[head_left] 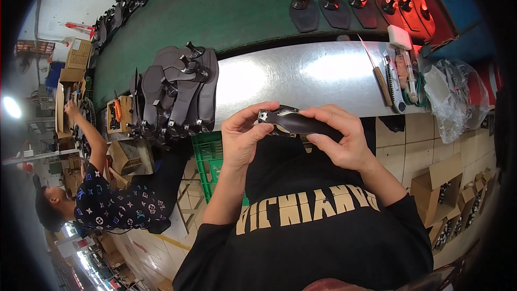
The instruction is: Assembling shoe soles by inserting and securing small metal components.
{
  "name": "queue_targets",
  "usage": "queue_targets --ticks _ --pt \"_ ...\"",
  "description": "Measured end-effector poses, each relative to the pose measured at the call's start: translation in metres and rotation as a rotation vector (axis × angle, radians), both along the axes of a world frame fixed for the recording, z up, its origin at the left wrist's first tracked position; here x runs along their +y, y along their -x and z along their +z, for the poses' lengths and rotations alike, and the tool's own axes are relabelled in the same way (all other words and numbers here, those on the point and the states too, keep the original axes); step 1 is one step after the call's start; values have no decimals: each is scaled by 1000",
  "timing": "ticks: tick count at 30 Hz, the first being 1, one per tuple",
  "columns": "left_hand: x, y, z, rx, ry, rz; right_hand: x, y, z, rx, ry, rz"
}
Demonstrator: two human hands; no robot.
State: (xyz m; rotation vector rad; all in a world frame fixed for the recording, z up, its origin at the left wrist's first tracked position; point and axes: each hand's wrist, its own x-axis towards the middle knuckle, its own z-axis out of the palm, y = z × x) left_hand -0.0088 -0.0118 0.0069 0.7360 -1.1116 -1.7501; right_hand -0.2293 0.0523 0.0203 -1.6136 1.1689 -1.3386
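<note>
Both hands hold a dark sandal [297,123] in front of my body, just off the near edge of the metal worktop. My left hand [240,139] pinches its black-and-white patterned end between thumb and fingers. Around the other end my right hand [343,136] is closed, thumb below and fingers above. The sandal's smooth dark surface shows between the hands; its ends are partly covered by my fingers. To the left of my hands, a pile of dark sandals [183,94] with shiny straps overlaps the worktop.
Behind the metal worktop [291,75] runs a green belt [242,8] carrying sandals [334,8]. At right lie an awl [383,83], a utility knife [397,89] and a plastic bag [455,94]. A green crate [207,156] stands below. A co-worker [116,199] works at left; cartons [439,188] stand right.
</note>
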Motion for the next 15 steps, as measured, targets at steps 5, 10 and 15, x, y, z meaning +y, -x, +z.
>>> queue_targets --ticks 5,10,15 --pt "1 -1 -1 -127 114 -18 -2 0 2 124 88 -11" --pt "1 -4 -5 -139 206 -66 -3 5 12 222 60 13" --pt "-2 -9 -14 -95 312 -141 -1 4 14 294 111 2"
